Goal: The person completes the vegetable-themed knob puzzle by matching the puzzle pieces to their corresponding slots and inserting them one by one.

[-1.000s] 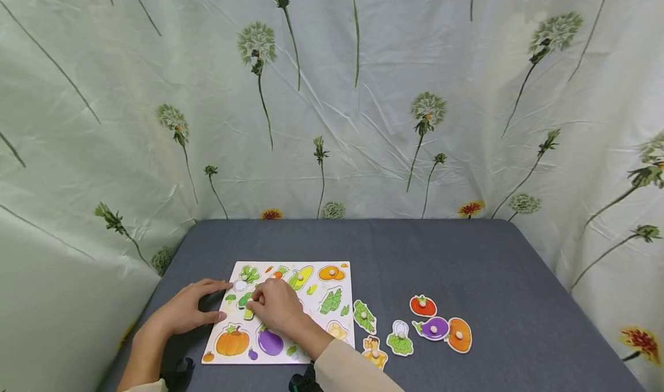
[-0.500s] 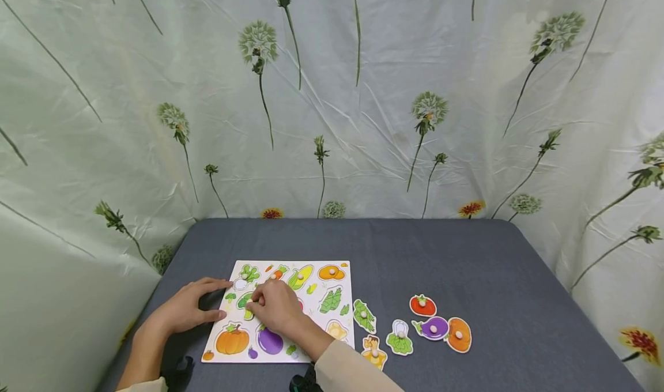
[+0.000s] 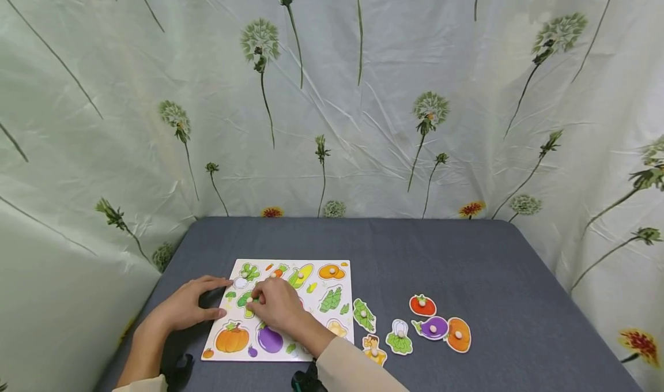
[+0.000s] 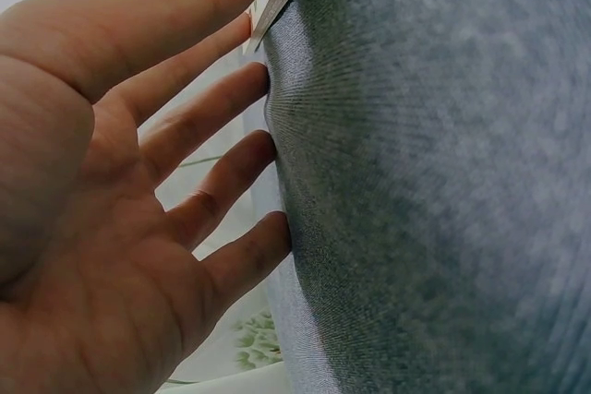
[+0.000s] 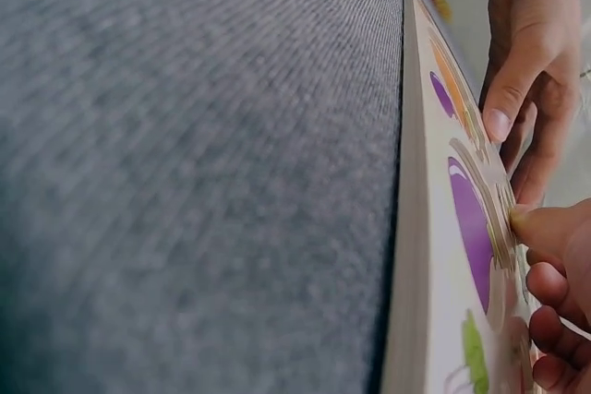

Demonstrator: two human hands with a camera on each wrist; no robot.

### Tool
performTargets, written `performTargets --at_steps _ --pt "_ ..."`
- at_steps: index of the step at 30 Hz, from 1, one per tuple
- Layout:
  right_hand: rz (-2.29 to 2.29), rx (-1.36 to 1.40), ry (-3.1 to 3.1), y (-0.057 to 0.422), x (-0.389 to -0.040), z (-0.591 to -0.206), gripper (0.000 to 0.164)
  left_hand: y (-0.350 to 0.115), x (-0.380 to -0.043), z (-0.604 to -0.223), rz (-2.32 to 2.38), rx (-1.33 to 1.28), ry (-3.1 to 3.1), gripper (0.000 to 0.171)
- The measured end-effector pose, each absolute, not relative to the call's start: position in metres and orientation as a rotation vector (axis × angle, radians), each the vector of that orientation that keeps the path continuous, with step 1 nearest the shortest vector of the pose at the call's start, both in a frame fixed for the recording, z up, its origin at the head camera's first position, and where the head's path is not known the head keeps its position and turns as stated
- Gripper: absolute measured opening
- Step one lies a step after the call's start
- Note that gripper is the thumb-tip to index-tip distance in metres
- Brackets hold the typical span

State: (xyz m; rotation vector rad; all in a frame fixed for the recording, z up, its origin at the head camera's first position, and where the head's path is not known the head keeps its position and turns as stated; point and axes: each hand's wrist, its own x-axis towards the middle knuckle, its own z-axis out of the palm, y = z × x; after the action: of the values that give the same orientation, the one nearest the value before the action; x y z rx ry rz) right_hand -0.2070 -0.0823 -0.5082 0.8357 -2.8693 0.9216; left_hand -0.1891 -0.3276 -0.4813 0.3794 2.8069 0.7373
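The right hand [image 3: 280,305] is pinching a broccoli piece [image 3: 242,301], its grip clamping thumb and fingers together at the knob. That piece is lying on the left part of the puzzle board [image 3: 248,327]; whether it is sitting fully in a recess is hard to tell. The left hand [image 3: 187,305] is touching the board's left edge, its grip standing apart with fingers extending. On the desk [image 3: 441,265], a leafy green piece [image 3: 367,323] is lying just beside the board's right edge, a yellow piece [image 3: 377,357] nearer the board's lower right corner. Further right of the board, a cabbage piece [image 3: 399,346], a tomato piece [image 3: 428,308], an eggplant piece [image 3: 441,325] and a pumpkin piece [image 3: 461,344] are lying. Behind the board, a dandelion-printed cloth [image 3: 363,167] is hanging.
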Motion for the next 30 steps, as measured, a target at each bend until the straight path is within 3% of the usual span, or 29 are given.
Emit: performTargets --at_steps 7,30 --pt "0.986 0.868 -2.824 -0.072 -0.208 -0.503 0.017 -0.327 -0.189 -0.479 0.742 0.368 2.798 0.070" --pt "1.179 0.818 -2.703 -0.004 -0.214 -0.483 0.005 -0.328 -0.191 -0.481 0.705 0.350 2.801 0.073"
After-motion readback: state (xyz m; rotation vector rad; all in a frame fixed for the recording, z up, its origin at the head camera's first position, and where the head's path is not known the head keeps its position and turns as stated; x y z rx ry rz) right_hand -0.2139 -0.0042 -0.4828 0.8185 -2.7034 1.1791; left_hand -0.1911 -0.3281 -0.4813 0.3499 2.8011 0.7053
